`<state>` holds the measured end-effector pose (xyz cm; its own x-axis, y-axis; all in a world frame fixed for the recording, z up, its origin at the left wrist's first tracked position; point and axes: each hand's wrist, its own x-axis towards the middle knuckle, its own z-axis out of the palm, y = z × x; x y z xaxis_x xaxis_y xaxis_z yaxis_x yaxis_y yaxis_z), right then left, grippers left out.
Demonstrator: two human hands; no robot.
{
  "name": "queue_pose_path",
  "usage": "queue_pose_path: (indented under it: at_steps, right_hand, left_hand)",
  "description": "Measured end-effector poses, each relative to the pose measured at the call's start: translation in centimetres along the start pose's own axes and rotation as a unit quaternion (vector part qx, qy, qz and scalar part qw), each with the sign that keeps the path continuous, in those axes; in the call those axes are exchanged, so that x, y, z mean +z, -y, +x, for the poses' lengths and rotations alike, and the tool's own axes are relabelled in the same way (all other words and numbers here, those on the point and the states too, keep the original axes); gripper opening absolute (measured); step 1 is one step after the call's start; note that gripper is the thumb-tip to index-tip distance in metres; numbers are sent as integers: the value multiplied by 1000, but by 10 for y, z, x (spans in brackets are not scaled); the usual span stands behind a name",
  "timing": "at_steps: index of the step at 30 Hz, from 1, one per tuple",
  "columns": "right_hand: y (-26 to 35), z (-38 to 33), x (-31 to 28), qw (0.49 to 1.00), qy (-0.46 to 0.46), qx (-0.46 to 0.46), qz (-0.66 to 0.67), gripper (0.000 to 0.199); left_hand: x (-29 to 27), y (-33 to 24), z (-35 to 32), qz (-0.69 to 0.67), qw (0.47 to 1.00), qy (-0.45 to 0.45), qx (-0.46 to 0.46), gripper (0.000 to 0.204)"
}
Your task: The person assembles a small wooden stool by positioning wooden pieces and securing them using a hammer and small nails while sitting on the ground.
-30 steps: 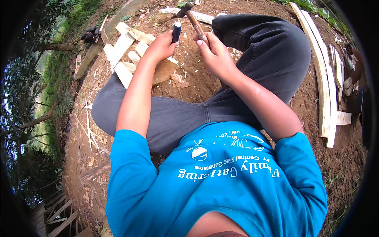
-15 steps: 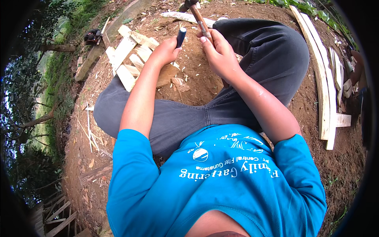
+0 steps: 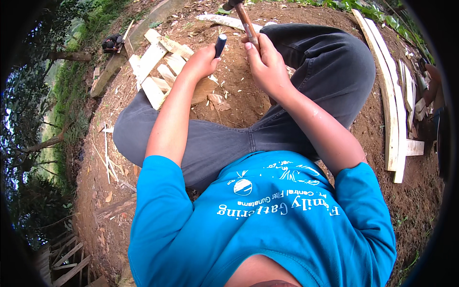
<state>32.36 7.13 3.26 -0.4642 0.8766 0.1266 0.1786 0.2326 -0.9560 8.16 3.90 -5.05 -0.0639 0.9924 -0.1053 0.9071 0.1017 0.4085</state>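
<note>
My left hand [image 3: 202, 61] is closed round the dark blue handle of a chisel [image 3: 220, 45], its pale butt end pointing up. The blade is hidden behind my hand and forearm. In my right hand [image 3: 266, 60] a hammer [image 3: 247, 24] is gripped by its brown wooden handle. Its dark head reaches the top edge of the view, up and to the right of the chisel, apart from it. Several pale cut wood pieces [image 3: 152, 62] are stacked crosswise beside my left hand, some partly covered by my forearm.
Long pale planks [image 3: 389, 100] lie on the soil at the right, with shorter offcuts [image 3: 415, 147] beside them. My folded legs [image 3: 205, 143] frame the brown dirt [image 3: 239, 100], strewn with wood chips. A log edging [image 3: 109, 76] and another person [image 3: 113, 43] appear at far left.
The hammer and my right hand have shifted slightly up and to the right. My left hand and the chisel stay in nearly the same place.
</note>
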Motion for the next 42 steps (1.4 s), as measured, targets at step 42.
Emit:
queue_pose_path:
  at_steps: [42]
  right_hand:
    - [-11,-8,30,984,173,-42,-31,24]
  left_hand:
    - [-41,19,-20,-192,979,63,-13,22]
